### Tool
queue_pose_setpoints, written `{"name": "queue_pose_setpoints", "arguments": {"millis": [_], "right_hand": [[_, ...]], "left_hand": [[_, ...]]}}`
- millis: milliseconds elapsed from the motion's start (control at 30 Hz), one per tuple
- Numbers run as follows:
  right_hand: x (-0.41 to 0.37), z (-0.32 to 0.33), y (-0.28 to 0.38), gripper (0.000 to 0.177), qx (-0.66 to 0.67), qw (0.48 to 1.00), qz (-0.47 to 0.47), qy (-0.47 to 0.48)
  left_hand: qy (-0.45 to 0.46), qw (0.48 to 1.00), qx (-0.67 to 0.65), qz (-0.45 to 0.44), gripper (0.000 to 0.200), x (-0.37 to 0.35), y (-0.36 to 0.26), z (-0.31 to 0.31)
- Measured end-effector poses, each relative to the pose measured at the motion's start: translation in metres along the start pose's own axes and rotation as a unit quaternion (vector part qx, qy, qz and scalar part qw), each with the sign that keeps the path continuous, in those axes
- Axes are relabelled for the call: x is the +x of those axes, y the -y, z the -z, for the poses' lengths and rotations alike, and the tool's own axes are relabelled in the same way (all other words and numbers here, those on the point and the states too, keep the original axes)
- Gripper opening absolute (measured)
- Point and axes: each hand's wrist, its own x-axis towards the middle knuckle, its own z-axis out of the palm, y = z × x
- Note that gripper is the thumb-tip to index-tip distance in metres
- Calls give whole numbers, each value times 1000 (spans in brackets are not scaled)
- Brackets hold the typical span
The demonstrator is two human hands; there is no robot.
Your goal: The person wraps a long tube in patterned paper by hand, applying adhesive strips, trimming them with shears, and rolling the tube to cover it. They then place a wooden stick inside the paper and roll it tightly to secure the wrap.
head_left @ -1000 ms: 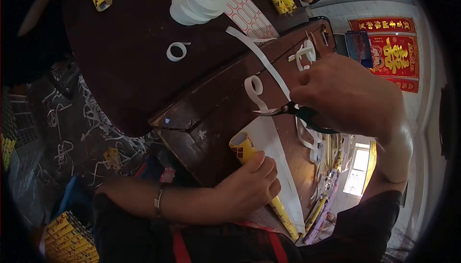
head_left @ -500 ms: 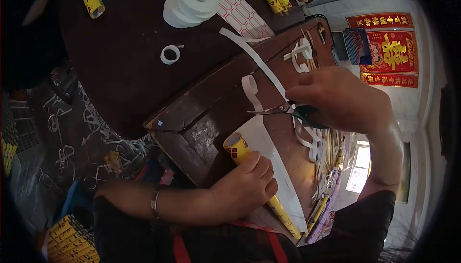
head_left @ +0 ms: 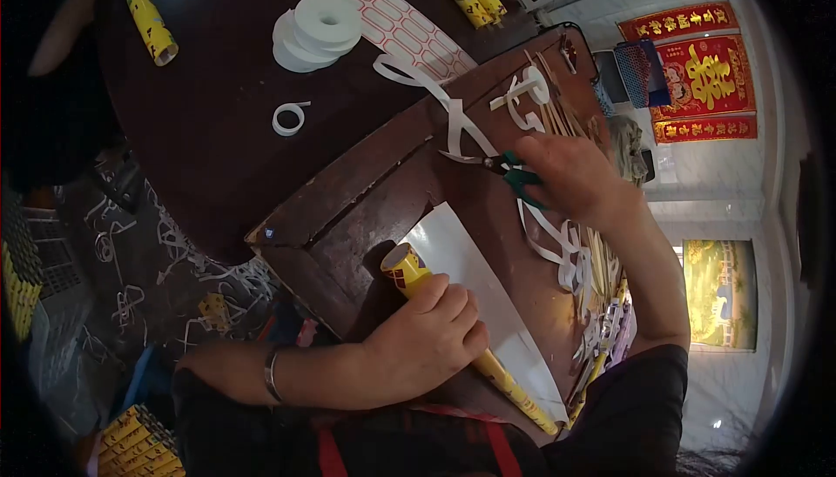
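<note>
Clamps the left hand [head_left: 428, 338] around a yellow tube [head_left: 406, 268], the right hand [head_left: 570, 179] around green-handled scissors [head_left: 521, 178] near white tape [head_left: 455, 122].

A home-like room used as a small craft workspace, shown by red-and-gold wall hangings [head_left: 701, 72], tape rolls [head_left: 326, 23] on dark wooden tables [head_left: 209, 68] and paper-strip scraps [head_left: 174, 225] littering the floor.

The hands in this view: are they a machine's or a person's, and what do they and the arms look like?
They are a person's: the left hand and the right hand are bare, without gloves. A narrow, silvery band circles the left wrist; none shows on the right. Dark sleeves leave both forearms uncovered.
</note>
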Motion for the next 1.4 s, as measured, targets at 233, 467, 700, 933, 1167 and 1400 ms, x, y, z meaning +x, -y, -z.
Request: {"name": "queue_pose_setpoints", "arguments": {"millis": [233, 467, 700, 933, 1167, 1400], "right_hand": [[-14, -33, 12, 26, 74, 996, 38, 27], [-75, -48, 50, 23, 57, 975, 36, -212], [-237, -109, 167, 29, 161, 941, -196, -224], [-326, -181, 237, 30, 175, 852, -368, -329], [-374, -241, 254, 30, 185, 797, -439, -372], [-428, -289, 269, 44, 183, 737, -526, -383]], "left_hand": [[0, 1000, 29, -3, 18, 0, 0, -2], [-30, 999, -10, -5, 20, 4, 0, -1], [46, 999, 4, -7, 43, 5, -3, 11], [103, 993, 57, -7, 39, 15, -10, 21], [157, 984, 76, 32, 37, 18, -7, 34], [290, 950, 33, 110, 39, 50, -25, 49]]}}
